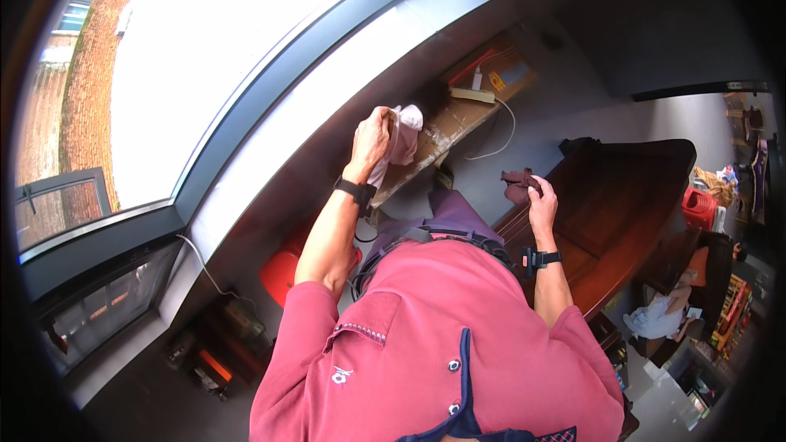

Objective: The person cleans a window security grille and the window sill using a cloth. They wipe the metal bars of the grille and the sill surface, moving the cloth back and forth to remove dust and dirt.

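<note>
My left hand [370,138] is raised in front of me with its fingers closed on a pale pink and white cloth [404,141]. The cloth hangs from the fingers above a worn wooden board [457,126]. Over on the other side, my right hand [543,205] pinches a crumpled dark maroon cloth [517,185] beside the edge of a dark wooden table [614,209]. Whether these cloths are socks or rags I cannot tell. Both wrists wear black straps.
A cream power strip [471,95] with a white cable [513,126] lies on the board. Left of me are a long window sill [344,67] and a red stool [279,273]. A seated person [660,316] and a red plastic chair [699,209] are at the far right.
</note>
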A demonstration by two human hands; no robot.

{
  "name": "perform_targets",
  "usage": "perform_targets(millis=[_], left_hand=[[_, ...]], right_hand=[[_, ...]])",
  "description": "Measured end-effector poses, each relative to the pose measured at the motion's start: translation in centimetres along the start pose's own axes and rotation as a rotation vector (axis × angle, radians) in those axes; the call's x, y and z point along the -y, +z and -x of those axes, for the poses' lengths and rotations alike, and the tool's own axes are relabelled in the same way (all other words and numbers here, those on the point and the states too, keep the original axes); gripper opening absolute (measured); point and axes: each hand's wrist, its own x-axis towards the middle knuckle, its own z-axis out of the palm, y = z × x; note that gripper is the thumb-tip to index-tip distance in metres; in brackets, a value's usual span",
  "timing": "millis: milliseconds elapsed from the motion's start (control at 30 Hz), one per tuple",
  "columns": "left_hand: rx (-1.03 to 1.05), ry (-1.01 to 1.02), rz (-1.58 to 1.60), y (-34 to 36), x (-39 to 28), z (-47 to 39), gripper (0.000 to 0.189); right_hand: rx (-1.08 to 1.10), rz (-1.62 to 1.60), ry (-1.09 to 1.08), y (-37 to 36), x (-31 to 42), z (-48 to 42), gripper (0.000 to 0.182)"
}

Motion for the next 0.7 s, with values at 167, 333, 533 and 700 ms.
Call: perform_targets(millis=[167,333,533,700], left_hand=[[0.057,0.066,-0.010,2.1,-1.0,-2.4,0.024],[0.080,0.019,-0.237,3.8,2.7,-2.2,0.056],[0.471,0.248,0.161,3.0,-3.3,2.1,0.058],[0.517,0.307,0.346,3.3,-9.7,5.9,0.058]], right_hand=[[-0.030,-0.052,0.030,-1.1,-0.3,0.3,0.031],[0.065,-0.461,0.241,-1.4,2.0,-0.7,0.032],[0.274,-0.930,0.251,-0.5,9.5,-2.7,0.039],[0.512,-1.049,0.227,2.1,16.4,-3.2,0.038]])
